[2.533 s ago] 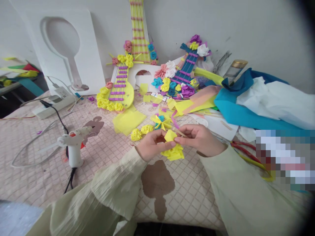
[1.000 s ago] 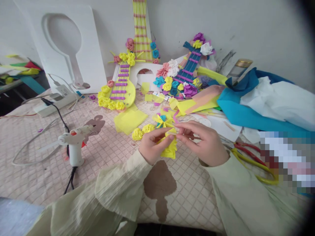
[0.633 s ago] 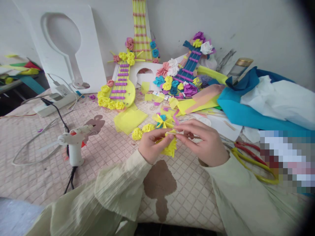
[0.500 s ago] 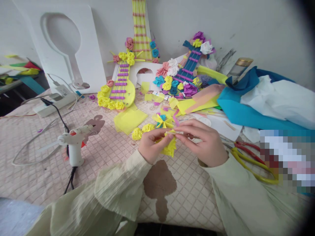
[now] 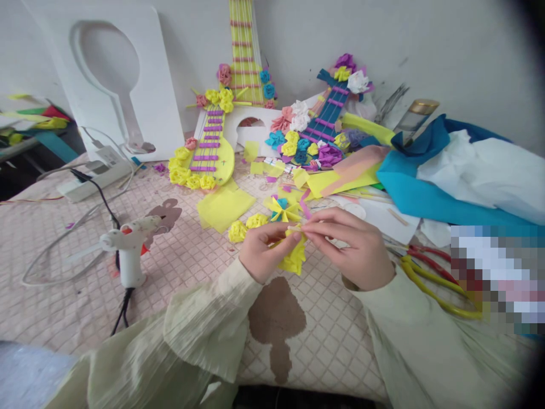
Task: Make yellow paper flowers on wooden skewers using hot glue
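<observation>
Between my two hands is a yellow crepe paper piece (image 5: 293, 260), its ruffled edge hanging below the fingers. My left hand (image 5: 266, 250) pinches it, with thumb and fingers pressed together. My right hand (image 5: 355, 244) has its fingertips closed at the paper's top, around a small pale strip or stick end too small to make out. Just beyond my fingers lies a yellow folded star (image 5: 284, 212) over a blue paper flower. Several yellow paper roses (image 5: 237, 232) rest left of it, near flat yellow paper sheets (image 5: 225, 209).
A white glue gun (image 5: 130, 255) with its cable stands at left, near a power strip (image 5: 96, 180). Decorated paper instruments (image 5: 213, 147) lean behind. Yellow-handled scissors (image 5: 438, 289) and blue sheets (image 5: 409, 187) lie at right. The white cut-out board (image 5: 157, 74) stands back left.
My right fingertips have moved slightly left and closed in on the paper's top. The yellow piece hangs a little lower and further right.
</observation>
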{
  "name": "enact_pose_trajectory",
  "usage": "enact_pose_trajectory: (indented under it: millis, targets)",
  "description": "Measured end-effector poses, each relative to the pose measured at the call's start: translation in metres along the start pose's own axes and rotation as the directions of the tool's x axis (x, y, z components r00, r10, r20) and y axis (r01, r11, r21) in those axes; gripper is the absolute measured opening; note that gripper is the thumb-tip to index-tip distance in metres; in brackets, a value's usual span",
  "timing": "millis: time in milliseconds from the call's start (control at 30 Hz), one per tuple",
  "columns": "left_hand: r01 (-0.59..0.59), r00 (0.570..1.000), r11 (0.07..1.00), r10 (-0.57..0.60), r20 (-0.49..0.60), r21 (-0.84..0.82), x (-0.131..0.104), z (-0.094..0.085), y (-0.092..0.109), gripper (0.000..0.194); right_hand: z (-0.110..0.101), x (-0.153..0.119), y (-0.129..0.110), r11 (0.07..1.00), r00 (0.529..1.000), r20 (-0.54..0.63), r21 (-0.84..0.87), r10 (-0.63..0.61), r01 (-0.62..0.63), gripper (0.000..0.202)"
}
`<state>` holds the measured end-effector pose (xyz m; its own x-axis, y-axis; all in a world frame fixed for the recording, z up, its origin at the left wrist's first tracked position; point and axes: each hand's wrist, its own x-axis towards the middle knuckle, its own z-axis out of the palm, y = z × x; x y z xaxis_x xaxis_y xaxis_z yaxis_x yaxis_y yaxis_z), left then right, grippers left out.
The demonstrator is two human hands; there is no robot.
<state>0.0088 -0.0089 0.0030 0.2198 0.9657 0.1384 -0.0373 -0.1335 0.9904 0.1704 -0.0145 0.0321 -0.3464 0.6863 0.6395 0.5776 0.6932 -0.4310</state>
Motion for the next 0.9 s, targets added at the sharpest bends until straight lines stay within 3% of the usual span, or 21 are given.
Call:
enact_pose_trajectory:
  millis: [167,333,500,700,900]
  targets:
    - [0.023,0.999,0.999,-0.024,-0.024,-0.039,0.0008,0.0012,-0.0008,0.024,0.0003,-0.0002,-0.0011,0.998,0.998,-0.021,-0.037,-0.060,0.059,0.019]
    - [0.018,0.999,1.000,-0.019,-0.026,-0.020,0.0010,0.0010,-0.0008,0.025,0.0018,-0.0006,-0.0032,0.999,0.999,-0.016,-0.031,-0.043,0.043,0.020]
    - [-0.012,0.998,0.997,0.017,-0.063,0.072,0.0010,-0.0002,-0.0012,0.025,0.0025,0.0006,-0.0056,0.992,0.992,0.026,-0.002,0.127,-0.127,0.014]
    - [-0.069,0.994,0.983,0.081,-0.068,0.171,-0.0003,0.0008,-0.0008,0.022,0.0014,0.0000,-0.0048,0.922,0.920,0.157,0.092,0.360,-0.377,0.016]
    - [-0.105,0.990,0.963,0.124,-0.064,0.246,-0.0018,0.0007,-0.0026,0.024,0.0013,-0.0001,-0.0031,0.942,0.938,0.131,0.059,0.322,-0.331,0.016]
